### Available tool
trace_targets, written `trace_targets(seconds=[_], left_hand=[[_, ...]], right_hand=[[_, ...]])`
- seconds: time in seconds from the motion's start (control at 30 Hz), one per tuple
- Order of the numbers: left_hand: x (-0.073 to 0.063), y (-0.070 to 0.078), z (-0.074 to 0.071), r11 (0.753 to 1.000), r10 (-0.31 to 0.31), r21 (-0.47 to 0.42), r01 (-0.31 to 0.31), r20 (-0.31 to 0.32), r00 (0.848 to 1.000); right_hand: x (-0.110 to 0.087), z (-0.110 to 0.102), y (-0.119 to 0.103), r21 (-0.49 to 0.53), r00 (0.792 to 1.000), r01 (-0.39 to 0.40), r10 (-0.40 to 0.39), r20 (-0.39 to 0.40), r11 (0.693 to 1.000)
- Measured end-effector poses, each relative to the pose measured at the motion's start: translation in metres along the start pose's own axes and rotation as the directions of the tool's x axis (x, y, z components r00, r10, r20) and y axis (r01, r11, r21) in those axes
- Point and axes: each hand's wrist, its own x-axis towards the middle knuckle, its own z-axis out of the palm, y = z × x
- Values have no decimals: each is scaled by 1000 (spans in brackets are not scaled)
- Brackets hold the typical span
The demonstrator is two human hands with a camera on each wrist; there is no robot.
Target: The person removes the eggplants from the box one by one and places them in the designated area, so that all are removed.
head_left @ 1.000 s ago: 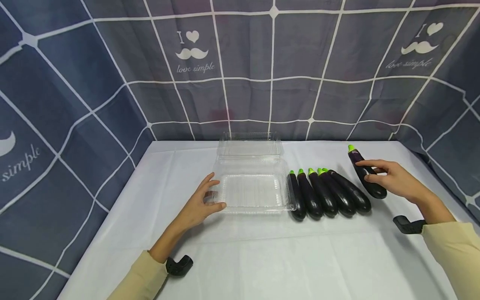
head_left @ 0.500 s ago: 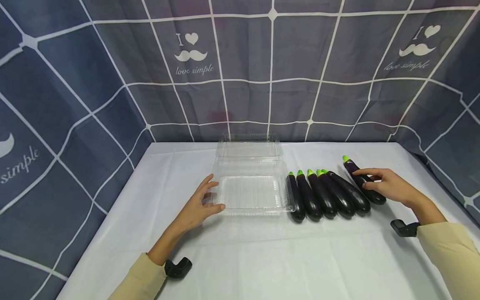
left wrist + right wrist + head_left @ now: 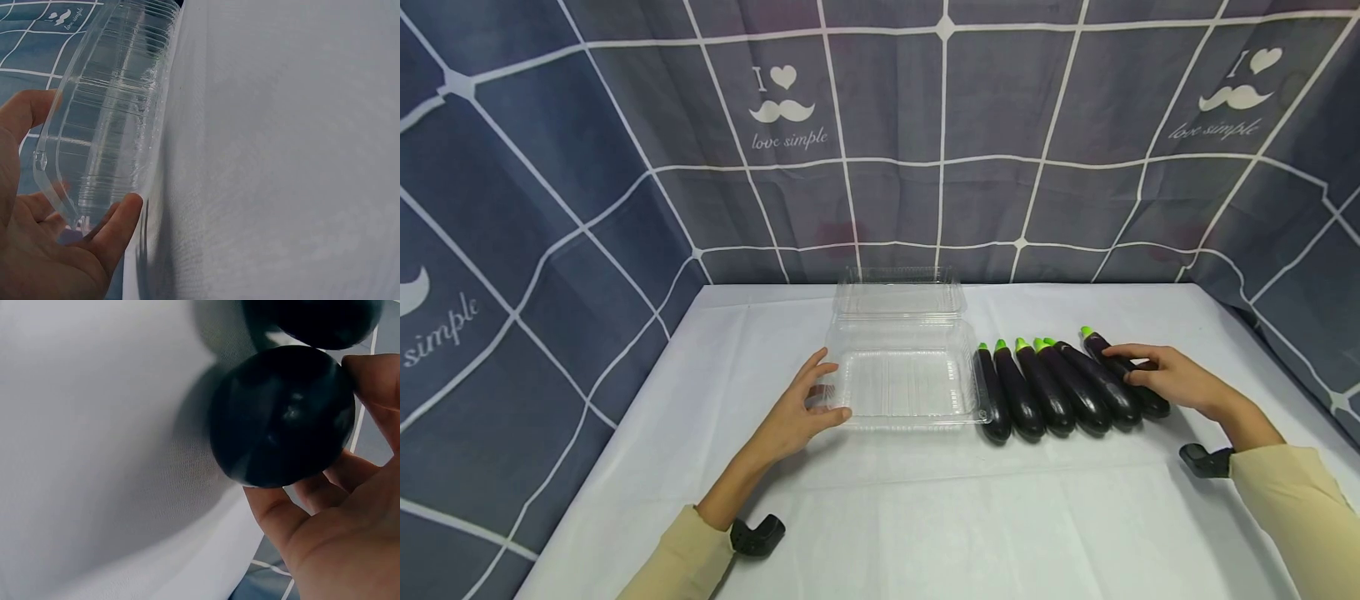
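My right hand (image 3: pixel 1176 377) grips a dark purple eggplant (image 3: pixel 1105 350) with a bright green stem end, at the right end of a row of several eggplants (image 3: pixel 1037 387). In the right wrist view the held eggplant's round end (image 3: pixel 281 419) sits between thumb and fingers, close to its neighbour (image 3: pixel 328 319). My left hand (image 3: pixel 793 408) holds the left side of a clear plastic clamshell container (image 3: pixel 895 383), its thumb at the near corner and fingers around the left wall. The lid (image 3: pixel 898 297) stands folded back, and no eggplant lies inside. In the left wrist view the fingers wrap the container's end (image 3: pixel 94 144).
A white cloth (image 3: pixel 940 517) covers the table. Behind and at both sides hangs a grey-blue curtain (image 3: pixel 887 200) with white grid lines, close to the lid's back edge. The leftmost eggplant lies against the container's right side.
The right hand has brought its eggplant left and down, from a tilted spot apart to beside the row. The left hand and container have stayed put.
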Motion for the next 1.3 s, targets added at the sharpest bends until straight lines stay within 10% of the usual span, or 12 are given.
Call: trace_targets(seconds=[1.3], left_hand=[[1,-1,1,1000,16,-13,-16,19,1000]], right_hand=[[11,14,-9,-42,996,-57,53,-72,998]])
